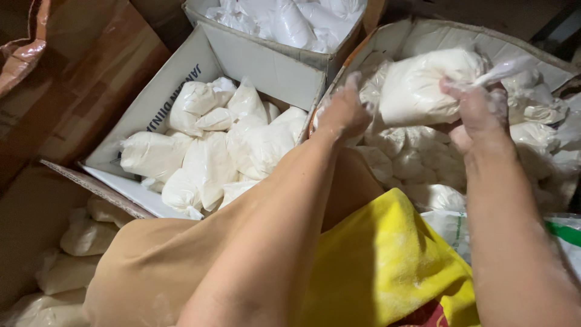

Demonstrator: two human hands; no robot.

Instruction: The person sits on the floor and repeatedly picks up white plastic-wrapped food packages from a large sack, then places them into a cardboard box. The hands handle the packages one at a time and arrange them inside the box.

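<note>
Left hand [344,112] cups the flour-filled plastic bag [423,85], steadying it from the side; right hand [478,112] pinches its twisted neck between fingertips, keeping it closed above the carton [393,36].

Both hands [345,112] [478,112] hold a powder bag [417,88].

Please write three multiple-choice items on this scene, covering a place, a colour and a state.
1. Where is the bag held by both hands?
A. Over the right-hand box
B. On the yellow cloth
C. On the floor

2. What colour is the cloth on the lap?
A. Blue
B. Yellow
C. Black

3. How does the right hand hold the bag?
A. Flat beneath it
B. Not touching it
C. Pinching its twisted neck

Answers: 1 A, it hangs above the right-hand box of bags, steadied by the left hand; 2 B, bright yellow; 3 C, fingers grip the plastic neck.
</note>
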